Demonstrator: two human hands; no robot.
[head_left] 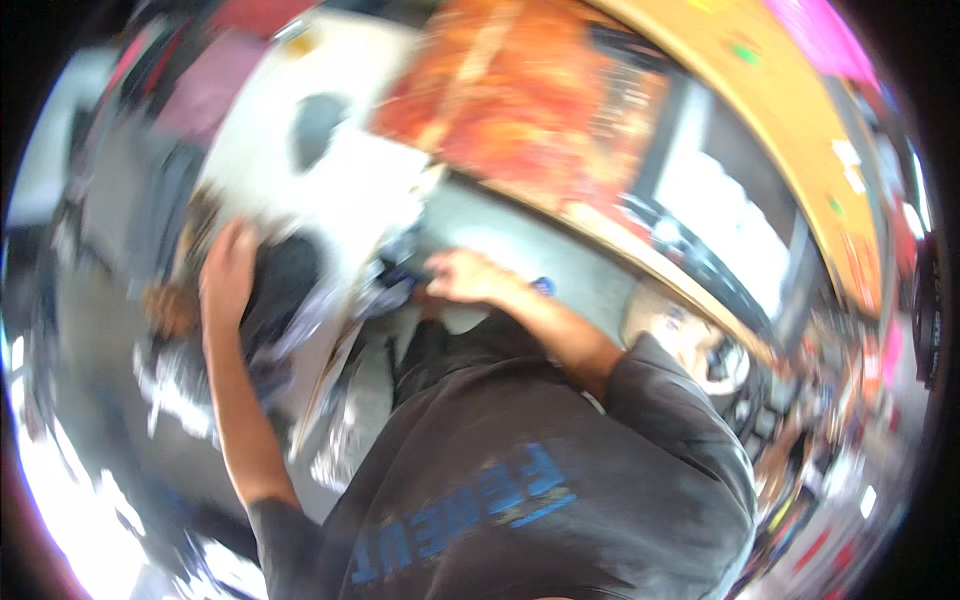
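Observation:
The whole view is smeared by motion. My left hand [228,275] reaches forward at the left, fingers stretched out, along the left side of a black, soft-looking item [285,275] on the white table [375,185]. Crumpled clear plastic [300,335] lies just nearer than that item. In the middle, my right hand [465,275] hangs in front of my body beyond the table's right edge, its fingers curled in. Whatever those fingers may hold is not distinct. A dark blue, crumpled thing [392,285] is close to its left, at the table edge.
A round grey patch or object [320,128] is farther back on the white table. Ahead to the right stands a board with an orange-red pattern [520,95]. Beyond it runs a long orange-yellow surface [790,130]. A round whitish container [720,365] stands at my right.

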